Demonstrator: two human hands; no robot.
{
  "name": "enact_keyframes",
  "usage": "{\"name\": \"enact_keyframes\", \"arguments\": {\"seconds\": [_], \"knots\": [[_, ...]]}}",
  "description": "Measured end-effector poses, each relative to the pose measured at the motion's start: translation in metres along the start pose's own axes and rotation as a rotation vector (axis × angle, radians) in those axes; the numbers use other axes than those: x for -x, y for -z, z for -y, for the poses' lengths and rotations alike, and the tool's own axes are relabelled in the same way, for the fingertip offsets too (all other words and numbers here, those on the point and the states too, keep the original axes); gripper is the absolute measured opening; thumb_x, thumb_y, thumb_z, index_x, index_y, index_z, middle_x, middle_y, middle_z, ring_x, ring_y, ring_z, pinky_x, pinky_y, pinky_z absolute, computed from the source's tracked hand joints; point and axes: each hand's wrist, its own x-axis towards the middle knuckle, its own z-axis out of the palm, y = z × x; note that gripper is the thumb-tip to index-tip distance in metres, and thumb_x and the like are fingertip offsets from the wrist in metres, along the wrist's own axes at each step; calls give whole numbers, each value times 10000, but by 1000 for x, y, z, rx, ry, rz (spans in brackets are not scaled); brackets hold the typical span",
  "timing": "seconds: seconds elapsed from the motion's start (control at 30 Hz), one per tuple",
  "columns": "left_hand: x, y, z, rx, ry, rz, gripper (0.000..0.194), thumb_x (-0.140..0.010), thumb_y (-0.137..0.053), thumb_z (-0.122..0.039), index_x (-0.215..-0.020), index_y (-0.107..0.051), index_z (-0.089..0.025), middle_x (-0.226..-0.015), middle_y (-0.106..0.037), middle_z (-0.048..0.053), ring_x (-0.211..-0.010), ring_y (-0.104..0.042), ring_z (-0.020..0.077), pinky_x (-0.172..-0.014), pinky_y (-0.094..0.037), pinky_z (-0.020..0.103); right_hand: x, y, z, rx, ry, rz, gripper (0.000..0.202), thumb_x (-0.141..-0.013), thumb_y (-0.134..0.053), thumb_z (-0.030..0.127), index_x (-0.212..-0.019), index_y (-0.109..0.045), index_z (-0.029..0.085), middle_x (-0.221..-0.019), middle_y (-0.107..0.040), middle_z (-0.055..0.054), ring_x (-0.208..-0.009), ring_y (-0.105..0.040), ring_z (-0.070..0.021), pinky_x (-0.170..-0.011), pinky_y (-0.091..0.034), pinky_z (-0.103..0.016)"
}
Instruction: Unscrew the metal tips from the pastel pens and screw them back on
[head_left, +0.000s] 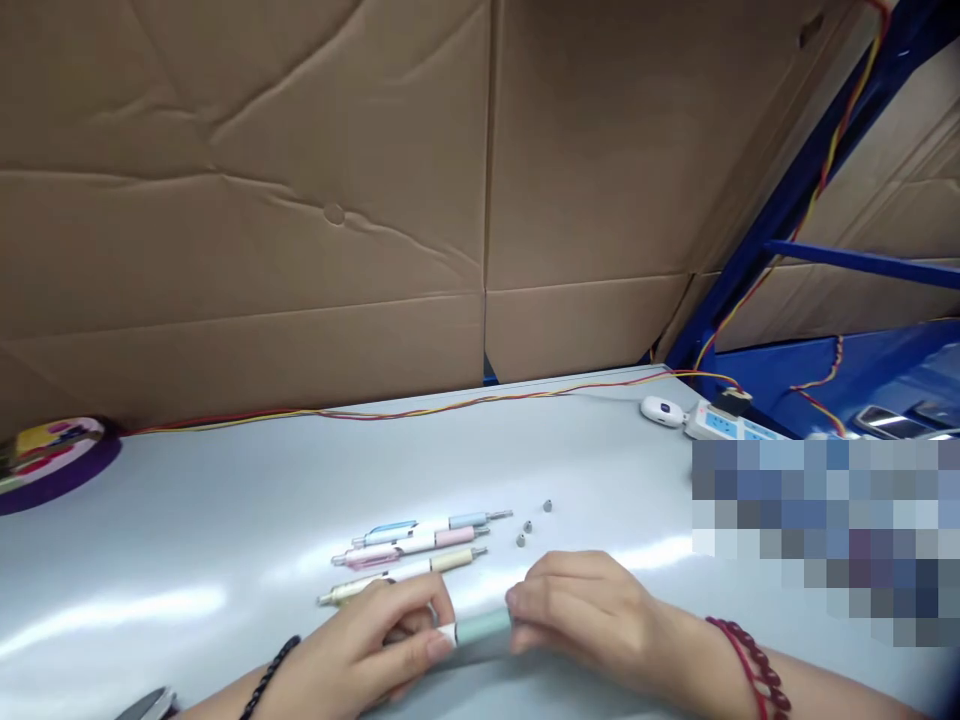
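Note:
A pen with a pale green grip is held level between my two hands near the table's front. My left hand is closed round its white barrel. At the other end, the fingers of my right hand pinch the tip, which they hide. Just beyond lie three similar pens side by side: a blue one, a pink one and a yellow one. Their front ends point right and look uncapped. Three small grey metal cone tips lie to the right of them.
A white table backs onto a cardboard wall. Red and yellow wires run along its rear edge to a power strip with a white plug. A purple-rimmed round object sits at left, a dark object at front left.

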Motion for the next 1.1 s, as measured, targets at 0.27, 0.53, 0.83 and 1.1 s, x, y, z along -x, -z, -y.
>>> {"name": "enact_keyframes", "arguments": {"seconds": [0.27, 0.53, 0.83, 1.1], "knots": [[-1, -1, 0, -87, 5, -7, 346, -945, -440, -531, -836, -446, -203, -597, -362, -70, -553, -326, 122, -516, -243, 226, 7, -17, 4, 270, -99, 81, 634, -991, -147, 521, -590, -511, 191, -419, -465, 17, -367, -381, -134, -380, -227, -293], [-1, -1, -1, 63, 4, -18, 346, -948, -434, -534, -847, -424, -203, -566, -378, -82, -506, -301, 106, -464, -225, 204, 2, 4, -3, 104, -49, 137, 174, -997, -362, 197, -984, -532, 163, -750, -669, -23, -608, -561, -137, -582, -422, -234], [-1, -3, -3, -10, -17, -45, 316, -956, -435, -489, -841, -455, -195, -567, -408, -77, -523, -343, 109, -508, -268, 206, 5, 1, -7, 78, -117, 190, 488, -997, -242, 484, -903, -597, 162, -640, -617, -25, -561, -535, -140, -536, -381, -245], [0, -3, -4, -9, -23, -30, 321, -950, -443, -494, -840, -463, -193, -568, -414, -73, -530, -352, 112, -501, -264, 204, 3, 1, -5, 76, -91, 191, 512, -1023, -183, 400, -759, -562, 178, -588, -587, -15, -511, -482, -131, -503, -352, -241]]}}
